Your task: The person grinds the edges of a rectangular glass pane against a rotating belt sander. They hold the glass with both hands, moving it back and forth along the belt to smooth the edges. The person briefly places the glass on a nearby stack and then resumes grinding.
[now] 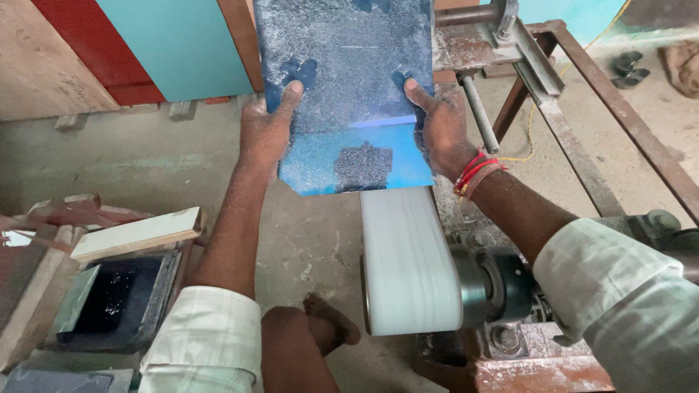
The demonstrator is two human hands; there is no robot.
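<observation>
**A:** Where is the blue board?

**B:** It sits between the two hands. The left hand holds its left edge and the right hand holds its right edge. Each grip is clamped on the board, with a thumb on top and the other fingers hidden under it. The near end of the board hangs just over the white belt of the sanding machine. I cannot tell if it touches the belt.

**A:** What does the board look like?

**B:** It is flat and blue, with gray dust all over it. The near end is a brighter blue with one dark patch. There are dark spots near both thumbs where the dust is rubbed off.

**A:** How many things are there?

**B:** One blue board, two hands, one white belt. The right wrist wears a few red bands. One bare foot rests on the floor. On the left lies one pale wood piece on top of a dark tray.
</observation>
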